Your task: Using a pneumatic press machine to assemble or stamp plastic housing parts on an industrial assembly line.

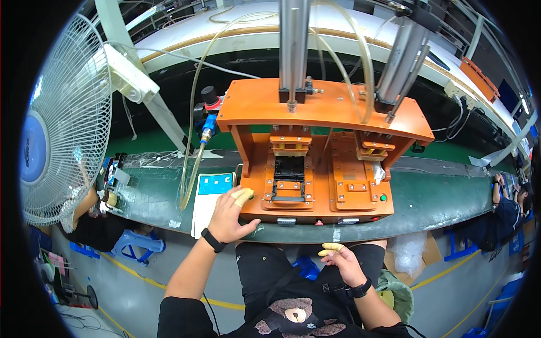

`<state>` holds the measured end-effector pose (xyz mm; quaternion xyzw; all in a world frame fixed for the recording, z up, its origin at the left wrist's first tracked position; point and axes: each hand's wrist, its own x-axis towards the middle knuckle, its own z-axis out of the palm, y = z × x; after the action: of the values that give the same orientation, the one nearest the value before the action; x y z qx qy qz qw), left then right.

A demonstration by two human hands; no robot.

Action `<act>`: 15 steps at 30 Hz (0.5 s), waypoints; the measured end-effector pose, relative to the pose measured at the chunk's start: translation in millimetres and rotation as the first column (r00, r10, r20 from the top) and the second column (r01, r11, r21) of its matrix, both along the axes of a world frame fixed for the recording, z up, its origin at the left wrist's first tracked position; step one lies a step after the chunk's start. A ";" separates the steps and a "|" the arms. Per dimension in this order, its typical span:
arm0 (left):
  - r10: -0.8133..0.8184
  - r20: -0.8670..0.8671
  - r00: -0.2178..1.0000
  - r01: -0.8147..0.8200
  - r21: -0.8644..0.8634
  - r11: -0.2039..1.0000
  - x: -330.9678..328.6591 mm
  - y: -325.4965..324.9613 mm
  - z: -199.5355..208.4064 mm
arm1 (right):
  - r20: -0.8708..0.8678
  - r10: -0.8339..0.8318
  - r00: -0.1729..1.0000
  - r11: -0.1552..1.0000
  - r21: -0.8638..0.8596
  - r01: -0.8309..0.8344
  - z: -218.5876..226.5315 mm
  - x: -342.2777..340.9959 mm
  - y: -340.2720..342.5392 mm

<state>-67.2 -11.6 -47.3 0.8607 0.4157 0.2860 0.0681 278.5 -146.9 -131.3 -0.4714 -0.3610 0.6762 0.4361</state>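
An orange press fixture (315, 163) stands on the green bench, with two metal cylinders rising from its top plate. Its left station holds a black nest (289, 177); the right station (355, 186) is an orange plate. My left hand (231, 217) rests on the bench edge at the fixture's lower left corner, fingers spread, a yellow finger cot on one fingertip, holding nothing. My right hand (341, 260) hangs below the bench edge over my lap, loosely curled, yellow cots on its fingertips, nothing visible in it. Both wrists wear black bands.
A white sheet with blue panels (211, 197) lies left of the fixture. Clear hoses (194, 141) loop down to a blue regulator (208, 121). A white fan (62, 129) stands at far left. Another person sits at far right (507, 208), another under the fan (93, 219). A blue stool (135, 243) stands on the floor.
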 end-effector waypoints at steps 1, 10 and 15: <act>0.015 -0.035 0.999 -0.015 -0.018 1.000 1.2 -4.4 -3.8 | 0.007 0.000 1.000 1.000 0.000 0.000 -1.4 -1.8 0.5; 0.294 0.188 0.937 -0.246 -0.241 0.939 -22.3 -28.0 -43.3 | 0.040 0.122 0.992 0.992 0.038 -0.123 1.7 -28.0 12.3; 0.510 0.003 0.860 -0.494 -0.241 0.835 -40.4 -45.9 -80.5 | 0.111 0.130 0.985 0.991 -0.042 -0.126 -8.8 -26.1 9.1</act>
<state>-107.7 -57.5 -127.7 0.6975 0.6546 0.2721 0.1045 252.4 -137.8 -140.1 -0.4923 -0.4029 0.6811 0.3625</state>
